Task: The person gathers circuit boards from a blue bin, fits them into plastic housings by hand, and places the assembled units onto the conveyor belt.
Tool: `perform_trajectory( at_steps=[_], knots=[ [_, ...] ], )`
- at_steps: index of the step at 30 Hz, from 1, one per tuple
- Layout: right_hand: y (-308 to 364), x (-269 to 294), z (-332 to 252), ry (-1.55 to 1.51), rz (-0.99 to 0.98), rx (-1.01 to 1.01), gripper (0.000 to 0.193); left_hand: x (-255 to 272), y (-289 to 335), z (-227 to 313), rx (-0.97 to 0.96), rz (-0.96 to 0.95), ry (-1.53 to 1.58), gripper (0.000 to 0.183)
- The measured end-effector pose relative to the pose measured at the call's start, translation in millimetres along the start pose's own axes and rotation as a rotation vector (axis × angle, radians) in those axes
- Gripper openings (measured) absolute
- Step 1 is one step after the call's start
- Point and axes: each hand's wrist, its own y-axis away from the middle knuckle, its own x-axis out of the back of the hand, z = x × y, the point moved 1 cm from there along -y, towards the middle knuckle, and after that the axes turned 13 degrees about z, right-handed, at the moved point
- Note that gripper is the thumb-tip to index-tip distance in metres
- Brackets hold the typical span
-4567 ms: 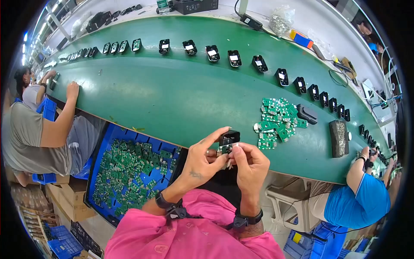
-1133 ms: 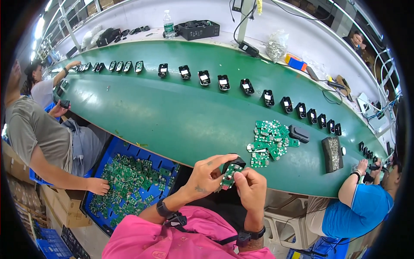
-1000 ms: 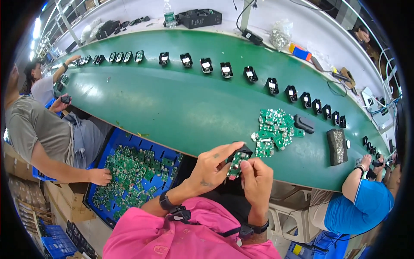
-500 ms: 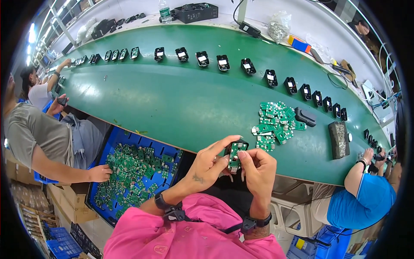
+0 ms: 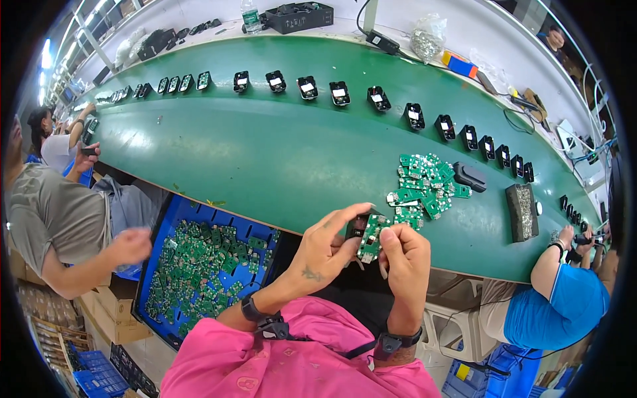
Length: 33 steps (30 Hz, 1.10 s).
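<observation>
My left hand [image 5: 322,249] is closed round a small black plastic housing [image 5: 355,227], held at the table's near edge. Between finger and thumb, my right hand [image 5: 406,255] grips a green circuit board [image 5: 374,239] by its right side. The board is tilted and overlaps the housing's right part; whether the two touch I cannot tell. Just beyond my hands lies a pile of loose green circuit boards [image 5: 431,182]. A dark closed case [image 5: 470,176] rests at that pile's right side.
A row of open black housings [image 5: 340,93] curves along the green table [image 5: 265,146]. A dark block [image 5: 521,213] stands to the right. Left of me, a blue crate [image 5: 154,265] holds many boards beside a co-worker in grey [image 5: 66,219]. Another person in blue [image 5: 561,305] sits right.
The circuit board has shifted right and tilted off the housing, held by my right hand. The grey-shirted co-worker's hand has lifted away from the crate.
</observation>
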Motion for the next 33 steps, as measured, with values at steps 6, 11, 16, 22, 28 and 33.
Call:
perform_trajectory(
  at_steps=[6,11,16,22,28,33],
  knots=[
    [1.7,-2.0,1.1,0.163,-0.030,0.104,0.022,-1.8,-0.9,-3.7,-0.347,0.075,-0.352,0.055],
    [-2.1,-4.0,-2.8,0.249,0.072,0.192,0.024,-7.7,0.6,10.8,-0.226,0.066,-0.236,0.052],
    [-3.0,-2.8,0.3,0.273,0.083,0.206,0.024,-6.3,2.2,9.1,-0.029,-0.017,-0.081,0.054],
    [-2.7,-4.3,-1.8,0.327,0.136,0.264,0.025,-6.7,2.3,9.1,0.122,-0.047,0.063,0.050],
    [-4.0,-6.8,6.6,0.404,0.190,0.367,0.026,-12.1,0.5,3.4,0.081,0.008,-0.029,0.047],
    [-4.7,-8.0,8.8,0.519,0.202,0.374,0.019,-17.0,-3.1,1.3,0.114,0.060,0.017,0.040]
  ],
)
